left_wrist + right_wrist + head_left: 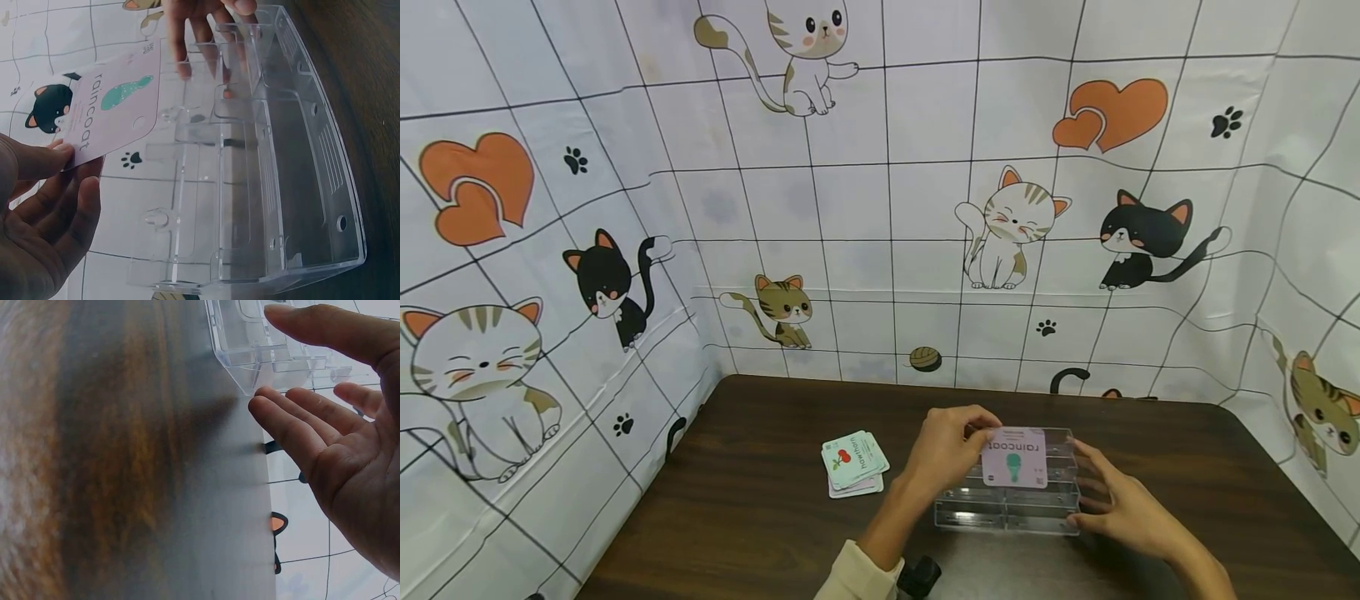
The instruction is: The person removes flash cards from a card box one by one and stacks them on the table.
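Observation:
A pink card printed "raincoat" is pinched by one corner between the thumb and fingers of my left hand. In the left wrist view the card is lifted above a clear plastic tiered rack. That stepped rack has several compartments and stands on the table. At its right side is my right hand, thumb near the front corner and fingers along the side. The right wrist view shows those fingers fairly straight against or close to the rack's end; exact contact is hard to tell.
A small loose stack of cards, the top one showing red fruit, lies left of the rack on the dark wooden table. A black object is by the left sleeve. A cat-print sheet hangs behind and at both sides.

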{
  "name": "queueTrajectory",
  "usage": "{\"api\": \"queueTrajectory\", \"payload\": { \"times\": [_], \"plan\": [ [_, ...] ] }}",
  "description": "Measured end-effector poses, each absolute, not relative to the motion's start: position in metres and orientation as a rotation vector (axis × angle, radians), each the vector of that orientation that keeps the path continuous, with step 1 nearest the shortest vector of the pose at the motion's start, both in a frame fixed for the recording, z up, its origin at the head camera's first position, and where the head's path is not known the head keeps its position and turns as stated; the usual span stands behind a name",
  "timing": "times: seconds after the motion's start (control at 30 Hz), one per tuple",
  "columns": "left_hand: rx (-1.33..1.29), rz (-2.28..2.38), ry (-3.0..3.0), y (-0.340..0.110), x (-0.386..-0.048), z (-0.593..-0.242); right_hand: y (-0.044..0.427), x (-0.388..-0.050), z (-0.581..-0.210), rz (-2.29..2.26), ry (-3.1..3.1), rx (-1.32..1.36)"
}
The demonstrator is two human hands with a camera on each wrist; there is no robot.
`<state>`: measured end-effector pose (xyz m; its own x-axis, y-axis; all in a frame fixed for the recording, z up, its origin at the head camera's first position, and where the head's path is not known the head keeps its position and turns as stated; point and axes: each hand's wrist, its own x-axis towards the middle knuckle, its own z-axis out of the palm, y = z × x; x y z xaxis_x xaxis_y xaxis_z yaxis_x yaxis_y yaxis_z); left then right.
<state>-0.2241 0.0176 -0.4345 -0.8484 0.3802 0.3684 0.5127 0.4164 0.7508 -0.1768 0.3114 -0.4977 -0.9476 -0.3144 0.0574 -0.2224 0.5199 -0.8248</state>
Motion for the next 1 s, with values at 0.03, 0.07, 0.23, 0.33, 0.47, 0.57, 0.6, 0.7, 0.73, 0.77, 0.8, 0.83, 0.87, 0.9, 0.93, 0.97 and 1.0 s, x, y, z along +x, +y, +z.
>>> {"api": "queueTrajectory", "payload": {
  "times": [0.03, 0.07, 0.23, 0.33, 0.47, 0.57, 0.6, 0.7, 0.73, 0.77, 0.8, 0.83, 0.87, 0.9, 0.93, 0.97, 1.0],
  "plan": [
    [-0.801, -1.417, -2.522, 0.017, -0.224, -0.435, 0.311, -0.177, -0.498, -1.417, 2.652, -0.469],
    [-0.8, -1.419, -2.521, 0.017, -0.224, -0.435, 0.311, -0.177, -0.498, -1.417, 2.652, -0.469],
    [-0.793, -1.422, -2.522, 0.015, -0.225, -0.435, 0.312, -0.176, -0.499, -1.418, 2.651, -0.479],
    [-0.785, -1.426, -2.52, 0.014, -0.225, -0.435, 0.312, -0.176, -0.499, -1.419, 2.652, -0.48],
    [-0.767, -1.425, -2.522, 0.012, -0.226, -0.434, 0.312, -0.177, -0.498, -1.417, 2.653, -0.472],
    [-0.762, -1.424, -2.525, 0.009, -0.226, -0.433, 0.312, -0.177, -0.498, -1.419, 2.651, -0.475],
    [-0.762, -1.425, -2.526, 0.008, -0.226, -0.432, 0.312, -0.177, -0.498, -1.419, 2.651, -0.478],
    [-0.763, -1.424, -2.531, 0.005, -0.226, -0.432, 0.311, -0.177, -0.497, -1.418, 2.655, -0.488],
    [-0.763, -1.423, -2.533, 0.005, -0.226, -0.432, 0.311, -0.177, -0.497, -1.417, 2.657, -0.489],
    [-0.763, -1.42, -2.534, 0.004, -0.227, -0.432, 0.311, -0.177, -0.497, -1.416, 2.659, -0.49],
    [-0.764, -1.419, -2.535, 0.003, -0.227, -0.432, 0.311, -0.177, -0.497, -1.414, 2.662, -0.487],
    [-0.763, -1.415, -2.535, 0.002, -0.227, -0.432, 0.311, -0.177, -0.497, -1.412, 2.664, -0.485],
    [-0.762, -1.413, -2.533, 0.001, -0.227, -0.432, 0.311, -0.177, -0.496, -1.41, 2.666, -0.482],
    [-0.76, -1.412, -2.533, 0.0, -0.227, -0.432, 0.311, -0.177, -0.496, -1.409, 2.668, -0.479],
    [-0.758, -1.405, -2.532, -0.001, -0.228, -0.432, 0.311, -0.176, -0.496, -1.408, 2.669, -0.476],
    [-0.756, -1.398, -2.532, -0.001, -0.228, -0.432, 0.311, -0.176, -0.496, -1.407, 2.671, -0.474],
    [-0.754, -1.395, -2.532, -0.002, -0.228, -0.432, 0.31, -0.176, -0.496, -1.404, 2.672, -0.472]
  ]
}}
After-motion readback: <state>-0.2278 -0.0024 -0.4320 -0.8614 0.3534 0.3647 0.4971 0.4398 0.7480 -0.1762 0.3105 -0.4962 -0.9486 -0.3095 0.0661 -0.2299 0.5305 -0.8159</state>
